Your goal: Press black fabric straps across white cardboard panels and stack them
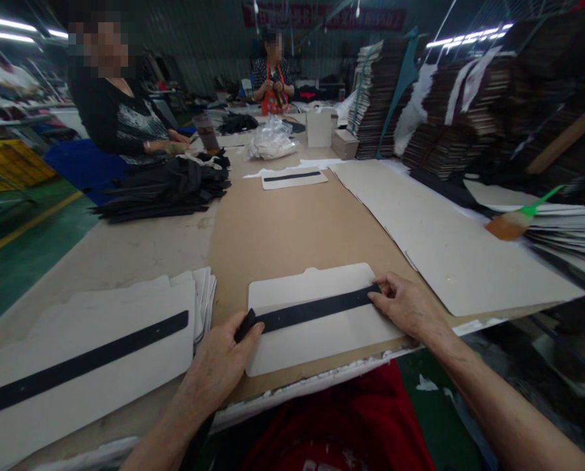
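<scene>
A black strip (317, 309) stretches across a pale board (297, 353) at the table's front edge. My left hand (228, 350) pinches the strip's left end, which bends up past the board's left edge. At the strip's other end, by the board's right edge, my right hand (403, 304) holds it between thumb and fingers. To the left lies a stack of pale boards (125, 294), the top one bearing a black strip (91, 356). A smaller-looking board (295, 183) with a dark strip lies farther back on the table.
Black fabric pieces (165, 186) are heaped at the back left near a person (120, 118). Large pale sheets (440, 242) lie on the right, beside a green-handled brush (523, 216). A plastic bag (273, 139) and tall stacks (378, 98) stand behind; another person is farther off.
</scene>
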Demonstrator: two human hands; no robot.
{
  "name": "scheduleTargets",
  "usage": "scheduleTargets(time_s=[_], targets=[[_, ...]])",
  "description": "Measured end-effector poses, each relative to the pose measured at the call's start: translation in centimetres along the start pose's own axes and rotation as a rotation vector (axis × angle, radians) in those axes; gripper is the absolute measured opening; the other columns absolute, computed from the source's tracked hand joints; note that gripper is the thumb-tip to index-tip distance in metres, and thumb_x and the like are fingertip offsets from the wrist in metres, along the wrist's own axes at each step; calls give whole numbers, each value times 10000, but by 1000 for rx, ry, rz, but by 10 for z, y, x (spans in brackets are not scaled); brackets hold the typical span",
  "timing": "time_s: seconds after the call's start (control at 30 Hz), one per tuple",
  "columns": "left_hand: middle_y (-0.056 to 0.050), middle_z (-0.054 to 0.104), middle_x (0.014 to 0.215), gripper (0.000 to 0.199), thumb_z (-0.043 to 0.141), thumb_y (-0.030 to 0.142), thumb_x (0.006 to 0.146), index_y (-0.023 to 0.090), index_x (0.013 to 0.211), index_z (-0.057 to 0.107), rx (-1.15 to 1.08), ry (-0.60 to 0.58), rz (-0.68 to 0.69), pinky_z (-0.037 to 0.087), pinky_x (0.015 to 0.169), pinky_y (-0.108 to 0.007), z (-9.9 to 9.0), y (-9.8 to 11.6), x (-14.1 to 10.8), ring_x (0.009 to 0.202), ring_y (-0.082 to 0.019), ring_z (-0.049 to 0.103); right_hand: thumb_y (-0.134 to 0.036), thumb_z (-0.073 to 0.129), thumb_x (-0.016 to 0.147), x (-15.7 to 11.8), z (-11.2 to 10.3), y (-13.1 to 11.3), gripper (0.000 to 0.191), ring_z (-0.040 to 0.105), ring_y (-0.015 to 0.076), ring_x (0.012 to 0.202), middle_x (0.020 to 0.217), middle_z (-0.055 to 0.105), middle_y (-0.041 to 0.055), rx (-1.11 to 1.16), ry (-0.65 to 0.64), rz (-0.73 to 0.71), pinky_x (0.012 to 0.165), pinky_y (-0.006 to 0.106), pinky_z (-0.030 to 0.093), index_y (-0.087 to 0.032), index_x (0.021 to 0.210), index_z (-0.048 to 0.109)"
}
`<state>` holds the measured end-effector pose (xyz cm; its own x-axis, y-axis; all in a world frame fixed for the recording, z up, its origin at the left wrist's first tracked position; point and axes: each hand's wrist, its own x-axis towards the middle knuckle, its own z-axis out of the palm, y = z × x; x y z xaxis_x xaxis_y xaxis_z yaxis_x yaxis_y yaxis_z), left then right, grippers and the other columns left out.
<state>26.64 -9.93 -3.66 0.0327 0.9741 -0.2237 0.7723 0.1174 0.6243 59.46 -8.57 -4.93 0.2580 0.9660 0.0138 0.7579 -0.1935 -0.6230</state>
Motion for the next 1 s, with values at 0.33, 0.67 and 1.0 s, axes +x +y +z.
scheduleTargets(time_s=[0.33,0.67,1.0], targets=[[-63,725,984,404,439,521,870,217,1031,651,25,-2,-18,461,846,-363,-1,3,-1,952,-287,655,-383,593,740,0,4,8,254,589,180,679,747,637,15,-19,40,-98,640,308,434,-207,905,670],[-8,585,795,179,487,281,933,198,803,578,-37,157,409,388,698,-278,3,8,-39,767,-165,564,-505,564,689,2,6,21,380,603,226,725,879,660,80,-22,54,-132,717,387,487,-206,891,680],[-34,642,830,111,549,222,919,191,821,589,125,186,230,394,701,-306,4,14,-29,797,-197,609,-603,508,669,7,3,23,481,643,258,840,986,690,73,-117,-50,-35,767,397,482,-233,919,686]])
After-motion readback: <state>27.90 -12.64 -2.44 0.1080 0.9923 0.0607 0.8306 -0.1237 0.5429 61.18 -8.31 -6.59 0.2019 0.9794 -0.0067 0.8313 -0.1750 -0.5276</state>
